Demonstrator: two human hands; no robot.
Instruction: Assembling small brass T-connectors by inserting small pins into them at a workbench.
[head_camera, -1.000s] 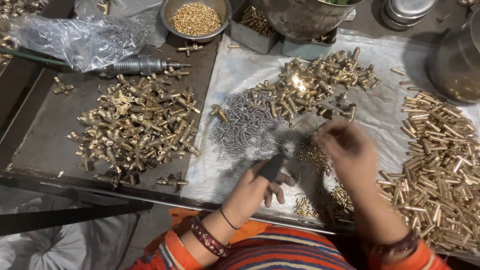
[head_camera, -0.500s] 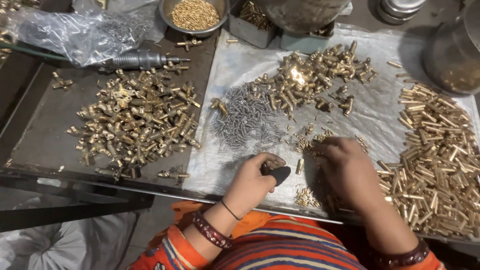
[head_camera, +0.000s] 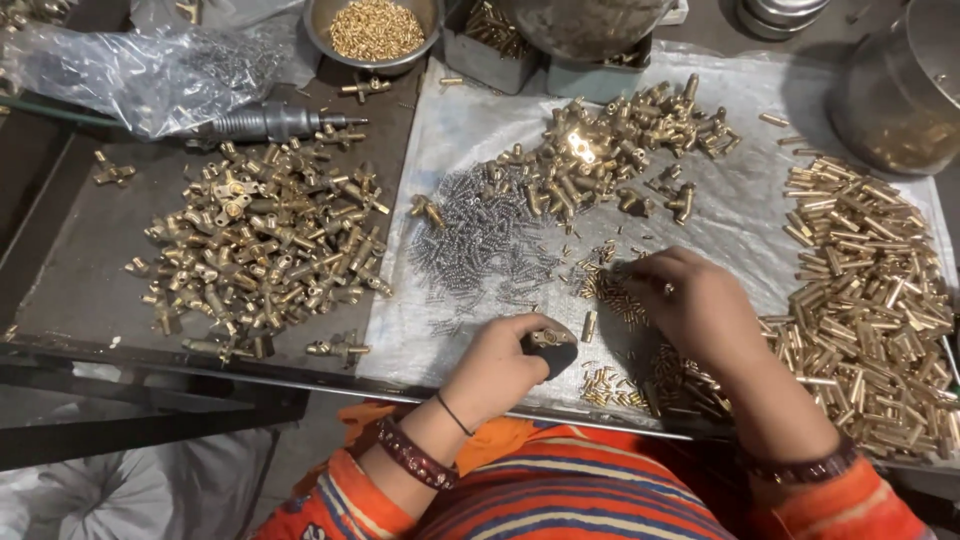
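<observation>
Compared with half a second earlier, my right hand has stayed over the small brass pins on the white sheet, its fingertips now curled down onto the scatter at the hand's left edge, whereas a full second ago it was raised higher, toward the pile of brass fittings. My left hand has barely shifted: it remains near the front edge of the sheet, closed around a dark holder that carries a brass fitting on top. That fitting lies with its long axis roughly left to right across the view, just above the dark holder's rounded end, which points right toward my other hand. The right hand's fingers are bent and drawn together as if pinching at the pins; I cannot tell whether a pin is actually gripped, since the fingertips hide the contact. Between the two hands lie more loose pins, mostly upright in the picture. The grey springs form a spread just beyond the left hand. To the right, the brass tubes lie heaped, most with their long axes running left to right. On the dark tray to the left sits a separate heap of assembled brass valves, and a steel bowl of tiny brass parts stands at the far edge.
</observation>
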